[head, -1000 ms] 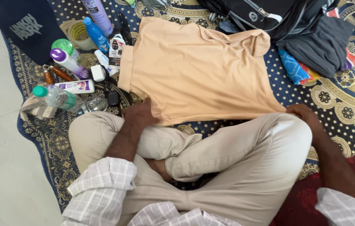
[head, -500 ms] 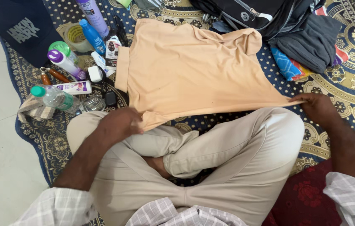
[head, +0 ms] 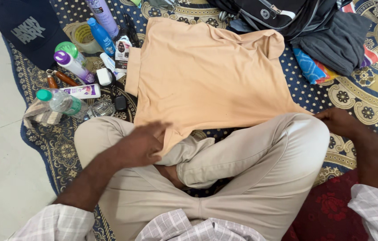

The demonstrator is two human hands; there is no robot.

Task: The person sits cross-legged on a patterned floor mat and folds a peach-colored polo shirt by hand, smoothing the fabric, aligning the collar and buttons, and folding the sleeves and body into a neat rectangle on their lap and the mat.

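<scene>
Both hands have slid along the peach shirt [head: 206, 80]: the left hand [head: 142, 145] is pinching its near-left corner, the right hand [head: 338, 121] probably gripping its near-right corner beside the rug's [head: 376, 102] right edge.

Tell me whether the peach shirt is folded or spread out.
Partly folded: the peach shirt lies flat on the rug with its sleeves tucked in, straight side edges showing, body length not yet doubled over.

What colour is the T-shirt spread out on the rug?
The T-shirt is a plain pale peach-orange with no print, best seen in the head view.
</scene>
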